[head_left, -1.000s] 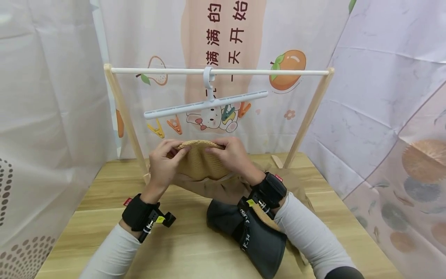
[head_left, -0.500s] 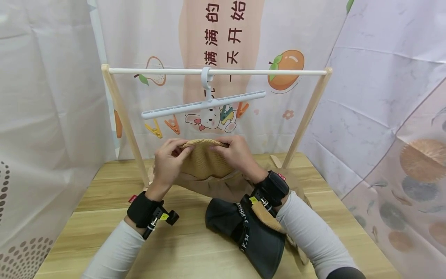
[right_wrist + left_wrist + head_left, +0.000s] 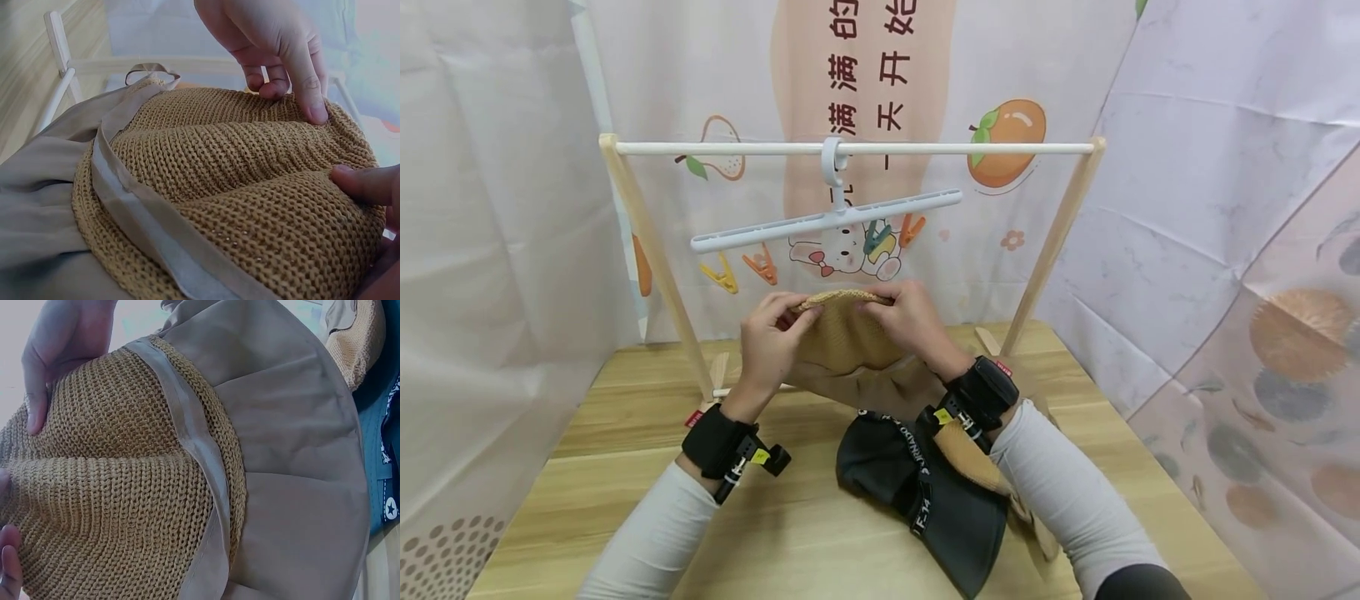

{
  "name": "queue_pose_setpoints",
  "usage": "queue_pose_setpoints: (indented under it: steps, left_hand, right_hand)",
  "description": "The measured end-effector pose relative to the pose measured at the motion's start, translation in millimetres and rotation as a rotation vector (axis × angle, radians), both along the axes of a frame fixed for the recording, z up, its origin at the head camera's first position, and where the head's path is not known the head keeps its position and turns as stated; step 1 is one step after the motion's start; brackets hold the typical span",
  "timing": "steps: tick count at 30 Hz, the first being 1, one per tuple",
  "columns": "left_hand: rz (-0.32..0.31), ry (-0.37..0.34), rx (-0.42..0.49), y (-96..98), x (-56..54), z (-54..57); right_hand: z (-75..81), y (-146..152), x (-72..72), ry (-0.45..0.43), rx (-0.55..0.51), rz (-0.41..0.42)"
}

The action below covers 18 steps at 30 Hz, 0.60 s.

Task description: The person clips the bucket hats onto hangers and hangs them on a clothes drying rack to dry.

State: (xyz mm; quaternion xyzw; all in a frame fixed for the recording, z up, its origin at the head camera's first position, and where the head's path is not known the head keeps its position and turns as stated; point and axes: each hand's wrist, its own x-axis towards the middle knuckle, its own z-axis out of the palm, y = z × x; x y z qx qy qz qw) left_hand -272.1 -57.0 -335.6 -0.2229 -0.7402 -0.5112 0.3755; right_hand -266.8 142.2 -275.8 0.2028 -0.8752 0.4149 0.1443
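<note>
A tan knitted sun hat (image 3: 850,337) with a beige cloth brim (image 3: 300,431) is held up below the hanger. My left hand (image 3: 769,340) pinches the left side of the crown edge between thumb and fingers. On the right side of that edge, my right hand (image 3: 916,321) pinches the knit the same way. In the right wrist view the crown (image 3: 244,156) shows folds between the two hands, and a cloth band (image 3: 134,200) runs round the inner edge. Part of the brim is hidden behind my right forearm in the head view.
A light blue hanger (image 3: 827,221) hangs tilted from the white rod (image 3: 925,149) of a wooden rack (image 3: 1051,242). Several coloured clothes pegs (image 3: 721,273) show near it. On the wooden table (image 3: 775,533), a dark hat (image 3: 880,467) with a lettered strap lies beside another tan knitted piece (image 3: 970,458).
Both hands have moved slightly right and up relative to the rack, carrying the knitted hat. The pinch on its edge stays the same. The head view has shifted a little.
</note>
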Motion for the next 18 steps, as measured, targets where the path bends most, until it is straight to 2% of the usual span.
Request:
queue_pose_setpoints:
  steps: [8, 14, 18]
  left_hand:
    - [-0.027, -0.007, -0.009, 3.7, -3.0, 2.6]
    - [-0.025, 0.007, -0.024, 9.6, -11.1, 6.8]
    - [-0.020, 0.011, -0.039, 11.6, -12.2, 9.7]
  right_hand:
    - [5.4, 4.7, -5.1, 0.001, 0.020, -0.020]
    - [8.0, 10.3, -6.8, 0.005, 0.009, -0.035]
    - [8.5, 13.0, -7.0, 0.011, 0.002, -0.032]
